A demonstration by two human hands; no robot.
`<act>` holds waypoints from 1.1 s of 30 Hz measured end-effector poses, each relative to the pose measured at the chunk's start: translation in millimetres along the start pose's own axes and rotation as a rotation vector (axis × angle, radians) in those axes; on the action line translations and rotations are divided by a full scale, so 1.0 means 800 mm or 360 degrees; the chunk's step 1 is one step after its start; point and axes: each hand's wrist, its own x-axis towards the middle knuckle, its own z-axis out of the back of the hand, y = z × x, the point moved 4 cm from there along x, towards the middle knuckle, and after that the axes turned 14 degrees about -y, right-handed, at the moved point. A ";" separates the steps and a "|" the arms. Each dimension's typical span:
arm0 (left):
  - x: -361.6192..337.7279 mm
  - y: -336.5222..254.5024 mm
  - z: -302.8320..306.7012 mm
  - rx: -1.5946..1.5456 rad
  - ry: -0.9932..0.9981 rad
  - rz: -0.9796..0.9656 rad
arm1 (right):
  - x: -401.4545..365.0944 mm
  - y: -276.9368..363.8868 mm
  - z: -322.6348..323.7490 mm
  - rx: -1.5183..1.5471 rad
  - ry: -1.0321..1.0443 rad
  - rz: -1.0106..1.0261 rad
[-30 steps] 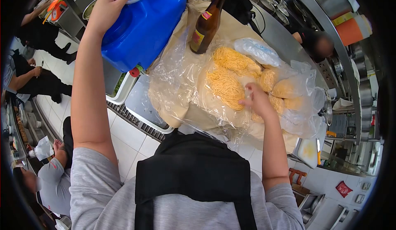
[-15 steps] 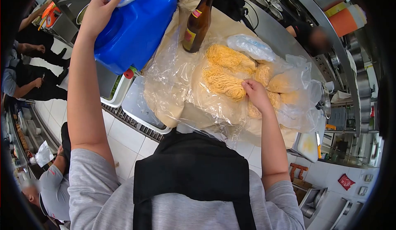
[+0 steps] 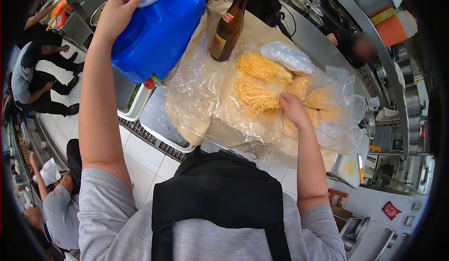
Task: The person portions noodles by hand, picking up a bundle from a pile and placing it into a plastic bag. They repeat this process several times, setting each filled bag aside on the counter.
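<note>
Your raised left hand lies open atop the blue jug; your right hand, fingers curled, pinches the noodles.

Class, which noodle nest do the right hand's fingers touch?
The loose middle noodle nest, below the topmost nest; the right hand touches its right edge.

one head view, worn high, looks forward and steeply down over the person's own shirt onto a counter close below. the noodles sit near, mid-frame. the dark-rimmed fisheye edges take in floor at left and shelves at right.
</note>
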 end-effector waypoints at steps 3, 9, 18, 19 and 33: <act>0.000 0.002 0.000 -0.0048 0.0024 0.0013 | -0.002 -0.014 0.001 -0.1393 0.0015 0.0143; -0.001 -0.003 0.000 0.0022 0.0009 0.0015 | -0.004 0.023 -0.043 -0.1092 -0.0074 0.0684; -0.029 -0.065 0.013 0.0036 -0.0497 -0.0452 | -0.008 -0.003 -0.086 -0.1010 0.0248 0.0980; -0.043 -0.082 0.009 0.0035 -0.0496 -0.0463 | -0.008 -0.006 -0.084 -0.0956 0.0233 0.0969; -0.294 -0.087 -0.144 0.0162 0.0744 0.0123 | -0.044 0.014 -0.032 -0.1332 -0.0033 0.0745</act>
